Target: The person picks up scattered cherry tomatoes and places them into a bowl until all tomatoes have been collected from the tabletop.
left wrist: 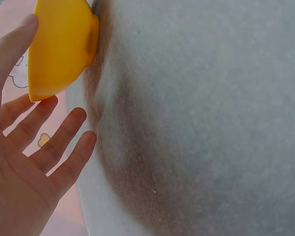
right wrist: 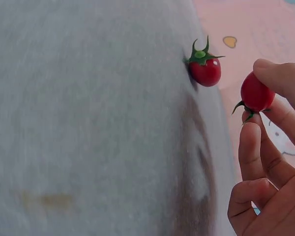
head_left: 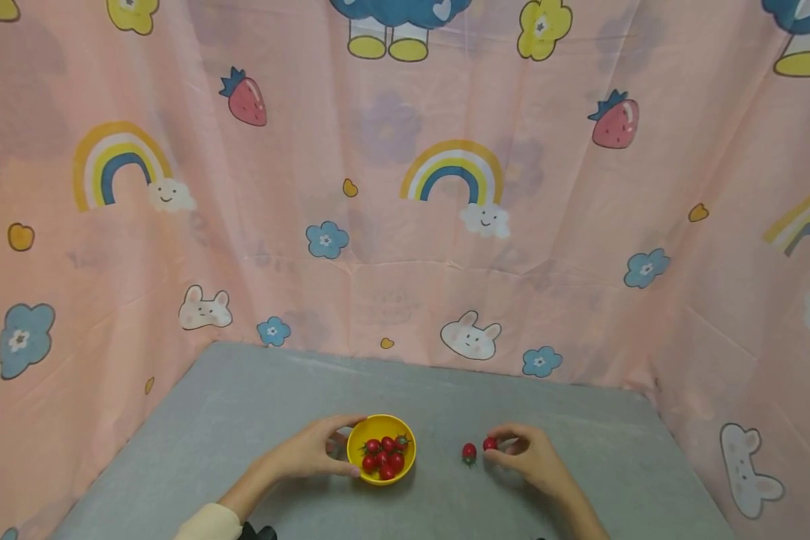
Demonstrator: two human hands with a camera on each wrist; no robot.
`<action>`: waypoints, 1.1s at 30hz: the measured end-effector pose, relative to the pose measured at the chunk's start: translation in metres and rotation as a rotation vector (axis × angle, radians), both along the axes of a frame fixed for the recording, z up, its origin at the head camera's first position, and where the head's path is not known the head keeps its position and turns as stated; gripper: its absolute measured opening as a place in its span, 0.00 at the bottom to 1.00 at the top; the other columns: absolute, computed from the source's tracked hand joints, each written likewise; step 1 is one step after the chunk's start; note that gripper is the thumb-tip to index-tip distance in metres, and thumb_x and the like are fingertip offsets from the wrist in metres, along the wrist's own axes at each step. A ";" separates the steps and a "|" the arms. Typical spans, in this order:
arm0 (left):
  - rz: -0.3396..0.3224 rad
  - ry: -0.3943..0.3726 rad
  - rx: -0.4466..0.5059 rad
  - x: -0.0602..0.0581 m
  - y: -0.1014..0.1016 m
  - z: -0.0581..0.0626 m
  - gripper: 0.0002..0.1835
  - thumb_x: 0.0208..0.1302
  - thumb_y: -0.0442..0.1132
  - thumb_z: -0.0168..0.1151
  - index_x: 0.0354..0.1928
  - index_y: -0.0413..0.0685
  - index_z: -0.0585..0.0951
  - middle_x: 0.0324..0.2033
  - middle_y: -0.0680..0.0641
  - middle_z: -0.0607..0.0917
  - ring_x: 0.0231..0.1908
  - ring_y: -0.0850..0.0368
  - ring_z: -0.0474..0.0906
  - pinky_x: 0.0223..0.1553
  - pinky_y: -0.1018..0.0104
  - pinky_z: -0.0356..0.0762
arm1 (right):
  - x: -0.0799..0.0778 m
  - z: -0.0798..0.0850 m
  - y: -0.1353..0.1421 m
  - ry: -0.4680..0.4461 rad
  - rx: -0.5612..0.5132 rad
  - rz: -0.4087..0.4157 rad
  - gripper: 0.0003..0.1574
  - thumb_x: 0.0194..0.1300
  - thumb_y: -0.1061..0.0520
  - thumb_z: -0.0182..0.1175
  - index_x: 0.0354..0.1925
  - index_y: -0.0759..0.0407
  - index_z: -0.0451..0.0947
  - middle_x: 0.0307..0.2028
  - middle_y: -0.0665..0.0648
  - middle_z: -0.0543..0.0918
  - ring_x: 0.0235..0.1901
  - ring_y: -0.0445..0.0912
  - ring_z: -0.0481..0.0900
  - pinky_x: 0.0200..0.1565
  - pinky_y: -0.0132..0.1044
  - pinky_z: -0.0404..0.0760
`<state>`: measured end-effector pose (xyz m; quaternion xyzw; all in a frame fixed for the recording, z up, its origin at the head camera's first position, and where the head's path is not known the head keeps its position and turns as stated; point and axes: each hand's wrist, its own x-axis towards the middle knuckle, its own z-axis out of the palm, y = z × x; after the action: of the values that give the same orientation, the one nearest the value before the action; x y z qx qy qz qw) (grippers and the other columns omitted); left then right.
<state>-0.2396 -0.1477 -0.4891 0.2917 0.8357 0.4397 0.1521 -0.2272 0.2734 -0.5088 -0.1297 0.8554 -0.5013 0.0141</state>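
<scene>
My left hand (head_left: 310, 452) holds a yellow bowl (head_left: 385, 425) from its left side, thumb at the near rim and index finger at the far rim. In the left wrist view the bowl (left wrist: 64, 49) shows its outer wall and foot, and the other fingers are spread. Several red cherry tomatoes (head_left: 382, 456) with green stems lie inside. My right hand (head_left: 529, 459) pinches one cherry tomato (right wrist: 256, 92) between thumb and fingers, stem end toward the fingers. Just left of it, a second cherry tomato (head_left: 469, 452) rests on the table, its green leaves visible in the right wrist view.
The grey table (head_left: 297, 382) runs back to a pink printed curtain (head_left: 378, 300), which also hangs at both sides. A yellowish stain (right wrist: 56, 200) marks the tabletop in the right wrist view.
</scene>
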 end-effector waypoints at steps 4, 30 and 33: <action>0.005 0.002 -0.001 0.000 0.000 0.000 0.42 0.60 0.46 0.77 0.73 0.47 0.69 0.68 0.44 0.73 0.54 0.49 0.80 0.52 0.55 0.81 | 0.003 0.001 -0.003 -0.014 -0.048 -0.013 0.18 0.62 0.56 0.74 0.47 0.64 0.85 0.43 0.59 0.85 0.31 0.50 0.80 0.32 0.36 0.82; 0.016 -0.005 -0.006 0.001 0.000 0.000 0.42 0.59 0.47 0.77 0.73 0.47 0.69 0.67 0.46 0.74 0.52 0.52 0.80 0.50 0.57 0.81 | -0.001 0.016 -0.037 -0.035 -0.164 -0.034 0.22 0.61 0.56 0.75 0.50 0.65 0.84 0.45 0.59 0.85 0.34 0.52 0.83 0.34 0.35 0.80; 0.019 -0.013 -0.004 0.001 0.001 0.000 0.42 0.59 0.47 0.77 0.73 0.47 0.69 0.67 0.45 0.74 0.53 0.52 0.80 0.50 0.56 0.81 | -0.002 0.019 -0.043 -0.025 -0.155 -0.032 0.22 0.61 0.56 0.75 0.50 0.65 0.84 0.44 0.59 0.85 0.34 0.52 0.83 0.33 0.35 0.80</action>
<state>-0.2383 -0.1471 -0.4887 0.2806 0.8383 0.4414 0.1538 -0.2295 0.2299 -0.4903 -0.1105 0.8156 -0.5679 0.0070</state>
